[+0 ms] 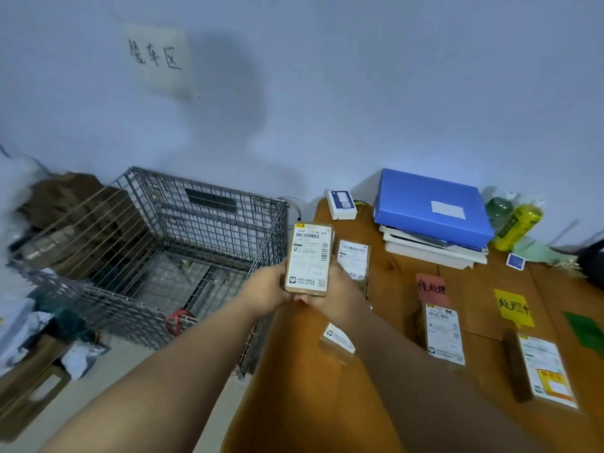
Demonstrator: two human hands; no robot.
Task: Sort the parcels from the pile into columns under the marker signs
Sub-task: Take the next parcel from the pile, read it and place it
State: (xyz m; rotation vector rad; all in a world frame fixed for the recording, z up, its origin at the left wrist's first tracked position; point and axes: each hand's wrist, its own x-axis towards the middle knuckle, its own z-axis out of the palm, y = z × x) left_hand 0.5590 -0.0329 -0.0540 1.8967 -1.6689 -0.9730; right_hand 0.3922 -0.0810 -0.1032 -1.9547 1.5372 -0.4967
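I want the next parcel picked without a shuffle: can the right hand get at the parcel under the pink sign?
Probably not yet: the right hand, with the left hand, grips a held parcel. The path to the parcel under the pink sign looks open.

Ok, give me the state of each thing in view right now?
held parcel: label up, gripped by both hands
left hand: grips parcel
right hand: grips parcel
wire cage: open-topped
pink sign: one parcel below
yellow sign: one parcel below
blue box: closed, stacked
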